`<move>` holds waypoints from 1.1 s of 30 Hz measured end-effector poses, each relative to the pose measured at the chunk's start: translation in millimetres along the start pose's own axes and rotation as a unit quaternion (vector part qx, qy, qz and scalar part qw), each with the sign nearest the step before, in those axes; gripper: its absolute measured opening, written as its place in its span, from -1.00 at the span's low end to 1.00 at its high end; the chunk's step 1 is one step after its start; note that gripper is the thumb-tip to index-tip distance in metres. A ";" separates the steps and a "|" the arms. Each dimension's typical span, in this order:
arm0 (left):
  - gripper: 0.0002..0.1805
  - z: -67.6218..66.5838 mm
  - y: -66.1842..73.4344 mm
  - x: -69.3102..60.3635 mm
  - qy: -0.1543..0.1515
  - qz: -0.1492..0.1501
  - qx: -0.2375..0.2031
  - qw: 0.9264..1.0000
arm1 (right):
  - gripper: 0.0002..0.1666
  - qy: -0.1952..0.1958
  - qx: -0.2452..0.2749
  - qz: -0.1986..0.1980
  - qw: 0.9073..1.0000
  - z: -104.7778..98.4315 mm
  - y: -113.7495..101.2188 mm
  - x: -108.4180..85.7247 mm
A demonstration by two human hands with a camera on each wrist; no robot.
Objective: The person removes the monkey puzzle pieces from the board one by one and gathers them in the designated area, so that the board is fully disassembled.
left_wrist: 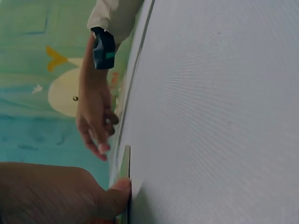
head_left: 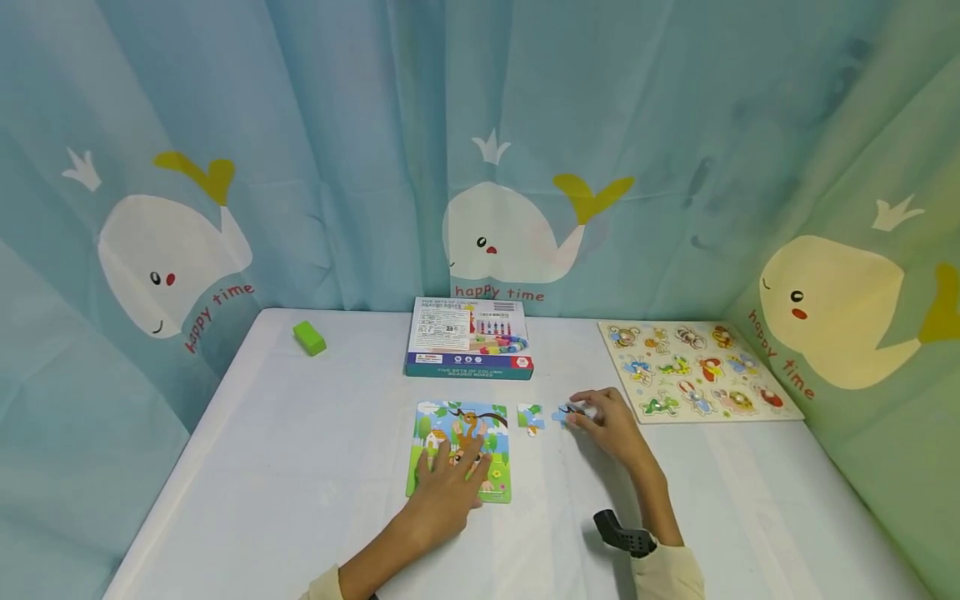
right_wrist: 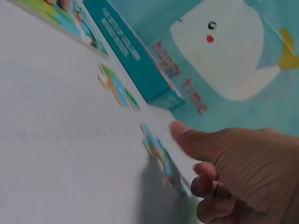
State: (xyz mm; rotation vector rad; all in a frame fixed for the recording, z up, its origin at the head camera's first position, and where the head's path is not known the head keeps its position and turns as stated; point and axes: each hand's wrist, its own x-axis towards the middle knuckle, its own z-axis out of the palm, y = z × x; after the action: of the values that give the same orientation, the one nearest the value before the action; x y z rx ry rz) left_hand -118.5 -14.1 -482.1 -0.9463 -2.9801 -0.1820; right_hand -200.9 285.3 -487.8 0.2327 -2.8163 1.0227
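Note:
My left hand point(head_left: 442, 492) lies with spread fingers on a square jigsaw puzzle point(head_left: 417, 487) that shows a monkey hanging from a branch. In the left wrist view its thumb point(left_wrist: 122, 186) rests at the edge of the board. To the right of the puzzle, a loose puzzle piece point(head_left: 530, 417) lies on the table. My right hand point(head_left: 611, 425) is just over a second puzzle piece point(right_wrist: 161, 156), with its thumb apart from the piece in the right wrist view. Its other fingers are loosely bent, and no grip on the piece shows.
Behind the puzzle lies a flat teal bead box point(head_left: 468, 372). A wooden peg board with insects point(head_left: 652, 383) is at the right, and a green block point(head_left: 309, 337) sits at the far left. Whale-printed curtains point(head_left: 360, 167) stand around the white table point(head_left: 300, 467).

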 end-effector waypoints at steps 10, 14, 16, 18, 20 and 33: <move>-0.40 0.7 -1.2 -2.5 0.013 0.016 0.049 0.999 | -0.83 -0.039 0.039 -0.093 0.994 35.2 -58.5 11.4; -0.40 -3.2 -2.4 -3.8 0.010 0.023 0.059 0.998 | -0.87 -0.080 0.041 -0.134 0.987 54.0 -75.8 15.3; -0.40 -4.7 -2.9 -4.0 0.011 0.027 0.059 0.998 | -0.87 -0.096 0.036 -0.144 0.984 61.6 -80.8 16.9; -0.42 -5.1 -2.9 -3.7 0.011 0.029 0.056 0.998 | -0.88 -0.102 0.026 -0.149 0.983 67.5 -83.9 18.1; -0.42 -4.6 -2.9 -2.9 0.012 0.030 0.055 0.998 | -0.88 -0.106 0.019 -0.150 0.983 71.6 -85.7 19.0; -0.43 -3.8 -2.2 -0.6 0.013 0.021 0.063 0.998 | -0.87 -0.101 -0.012 -0.158 0.982 84.5 -89.8 20.9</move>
State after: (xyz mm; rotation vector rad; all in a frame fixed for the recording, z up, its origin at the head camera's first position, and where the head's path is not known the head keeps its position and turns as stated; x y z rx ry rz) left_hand -119.4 -16.7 -478.6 -0.9843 -2.9041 -0.0074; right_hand -210.6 160.7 -492.2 0.7937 -2.8324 0.9390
